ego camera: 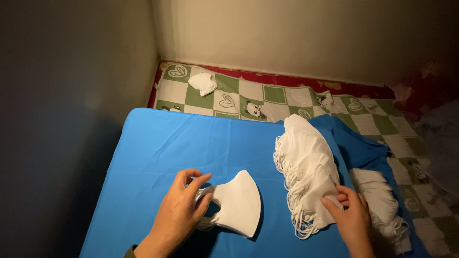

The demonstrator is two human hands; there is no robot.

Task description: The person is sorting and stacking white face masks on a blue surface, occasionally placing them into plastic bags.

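Note:
My left hand (pixel 179 210) grips the ear-loop end of a small stack of folded white face masks (pixel 237 203) lying on the blue cloth (pixel 158 148). Fingers of my right hand (pixel 351 215) pinch the near end of a long fanned pile of white masks (pixel 306 167), its loops hanging toward the left. A second row of masks (pixel 382 200) lies just right of that hand, partly hidden behind it.
The blue cloth covers a low surface over a green-and-white checked mat (pixel 267 95). A loose white mask (pixel 203 82) lies on the mat near the corner. Walls close in at left and back. A red floor strip (pixel 334 86) runs along the back wall.

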